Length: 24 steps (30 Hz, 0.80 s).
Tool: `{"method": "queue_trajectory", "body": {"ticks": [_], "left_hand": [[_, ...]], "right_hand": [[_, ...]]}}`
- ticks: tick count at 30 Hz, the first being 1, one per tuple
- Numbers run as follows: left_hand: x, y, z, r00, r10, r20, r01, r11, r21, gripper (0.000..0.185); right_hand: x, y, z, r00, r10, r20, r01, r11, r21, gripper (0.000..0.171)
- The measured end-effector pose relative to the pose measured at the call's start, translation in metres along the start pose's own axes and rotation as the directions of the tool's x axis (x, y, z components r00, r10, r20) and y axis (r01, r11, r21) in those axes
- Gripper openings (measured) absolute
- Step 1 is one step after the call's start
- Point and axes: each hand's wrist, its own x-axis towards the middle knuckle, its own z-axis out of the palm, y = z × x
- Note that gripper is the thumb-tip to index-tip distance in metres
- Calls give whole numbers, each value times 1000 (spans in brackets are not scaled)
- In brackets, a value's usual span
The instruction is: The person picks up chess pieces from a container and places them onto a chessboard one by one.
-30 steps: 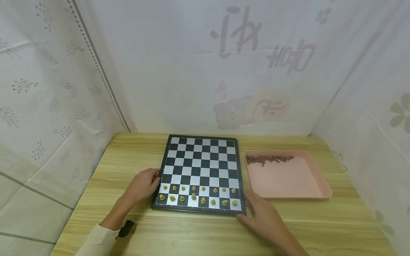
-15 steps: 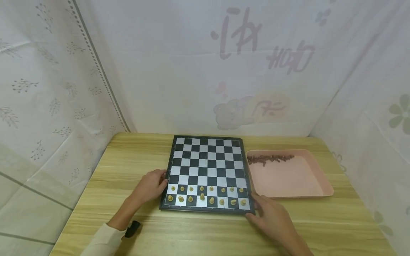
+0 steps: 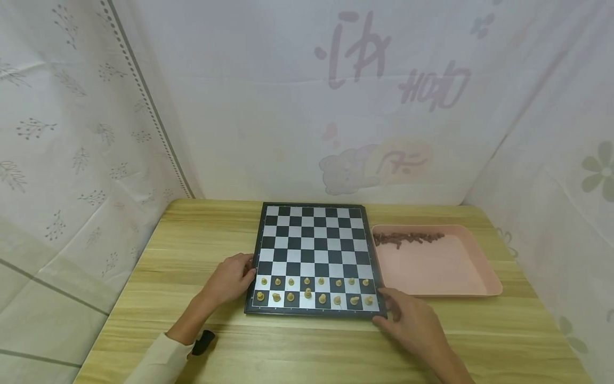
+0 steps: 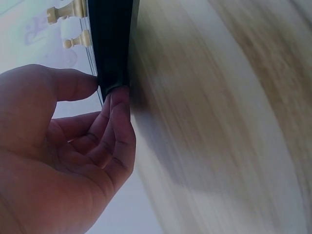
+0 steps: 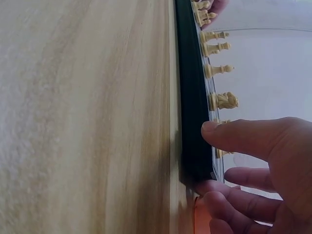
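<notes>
A black-and-silver chessboard (image 3: 314,250) lies on the wooden table, with cream chess pieces (image 3: 314,289) standing in its two nearest rows. My left hand (image 3: 245,274) grips the board's left edge near the front corner. In the left wrist view the left hand (image 4: 107,90) pinches the dark board edge (image 4: 112,44), thumb on top and fingers beneath. My right hand (image 3: 389,309) holds the front right corner. In the right wrist view the right hand (image 5: 207,161) has its thumb over the black rim (image 5: 192,112), beside the cream pieces (image 5: 219,70).
A pink tray (image 3: 479,266) sits just right of the board, with several dark brown pieces (image 3: 405,238) heaped along its far side. The wooden table (image 3: 192,250) is walled in by white printed sheets on the left, back and right.
Both hands have slid the chessboard to the right, so its right edge now lies close beside the pink tray. The pieces stayed standing in their rows.
</notes>
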Motion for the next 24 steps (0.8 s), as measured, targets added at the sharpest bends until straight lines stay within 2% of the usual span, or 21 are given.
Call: {"method": "queue_trajectory", "body": {"ticks": [15,24], "left_hand": [[2,0,3,1000,20,-15,-20,1000,11,41],[4,-7,2,999,-43,-3,43,995,-90,40]], "right_hand": [[-1,-1,-2,999,18,39,-19,1000,5,74],[4,-2,-9,998,6,68,-6,1000,10,62]]}}
